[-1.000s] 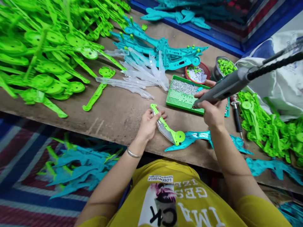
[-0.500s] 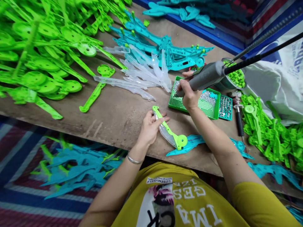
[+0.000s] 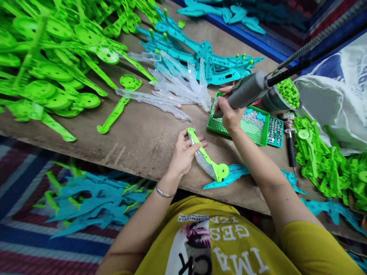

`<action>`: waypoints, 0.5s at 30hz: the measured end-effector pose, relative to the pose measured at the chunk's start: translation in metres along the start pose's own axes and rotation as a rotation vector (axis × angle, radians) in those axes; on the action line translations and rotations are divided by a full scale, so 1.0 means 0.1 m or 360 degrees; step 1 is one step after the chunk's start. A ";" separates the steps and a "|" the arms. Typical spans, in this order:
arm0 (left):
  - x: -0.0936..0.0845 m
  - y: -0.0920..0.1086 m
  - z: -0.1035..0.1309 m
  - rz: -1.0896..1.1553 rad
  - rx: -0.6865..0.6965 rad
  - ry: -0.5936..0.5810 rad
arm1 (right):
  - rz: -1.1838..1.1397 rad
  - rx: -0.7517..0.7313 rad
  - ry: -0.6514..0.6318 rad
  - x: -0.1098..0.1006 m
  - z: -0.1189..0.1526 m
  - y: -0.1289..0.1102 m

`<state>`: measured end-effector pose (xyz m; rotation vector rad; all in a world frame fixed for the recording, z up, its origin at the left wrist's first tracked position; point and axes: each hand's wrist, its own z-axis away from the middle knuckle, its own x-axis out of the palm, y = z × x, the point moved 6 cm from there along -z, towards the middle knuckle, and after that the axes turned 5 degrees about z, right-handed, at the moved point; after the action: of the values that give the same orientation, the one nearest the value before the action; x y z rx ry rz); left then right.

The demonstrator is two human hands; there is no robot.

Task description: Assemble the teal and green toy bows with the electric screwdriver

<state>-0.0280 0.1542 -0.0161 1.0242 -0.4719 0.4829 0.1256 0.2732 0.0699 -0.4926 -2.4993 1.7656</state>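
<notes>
The left hand (image 3: 183, 154), at centre frame, is clamped on a lime-green plastic lever with a disc end (image 3: 210, 162), backed by a clear plastic strip (image 3: 204, 164); the disc overlaps a turquoise plastic piece (image 3: 236, 173) in view. The right hand (image 3: 231, 116), right of centre, is wrapped around a grey cylindrical driver (image 3: 249, 91) over a green perforated tray (image 3: 254, 134) containing small silver parts (image 3: 255, 117).

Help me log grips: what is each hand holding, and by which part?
Left hand: the green-and-clear piece, by its narrow arm, away from the round end. Right hand: the gray tool, around its lower body.
</notes>
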 end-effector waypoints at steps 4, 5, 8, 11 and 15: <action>-0.01 -0.03 -0.02 0.0026 0.0013 -0.0002 | -0.0165 -0.0182 0.0061 -0.06 0.07 -0.25; -0.01 -0.04 -0.02 0.0039 0.0018 -0.0002 | -0.0193 -0.0207 0.0041 -0.05 0.11 -0.32; 0.00 -0.03 -0.04 0.0080 0.0043 0.0010 | -0.0236 -0.0226 -0.0115 0.10 0.28 -0.48; 0.02 -0.01 -0.04 0.0112 0.0092 0.0028 | -0.0260 -0.0181 -0.0296 0.35 0.44 -0.51; 0.04 -0.01 -0.05 0.0146 0.0126 0.0023 | -0.0321 -0.0070 -0.0350 0.58 0.51 -0.41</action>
<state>-0.0240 0.1589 -0.0166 1.0775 -0.4914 0.5940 0.0503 0.2310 0.0813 -0.0450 -2.6238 1.7772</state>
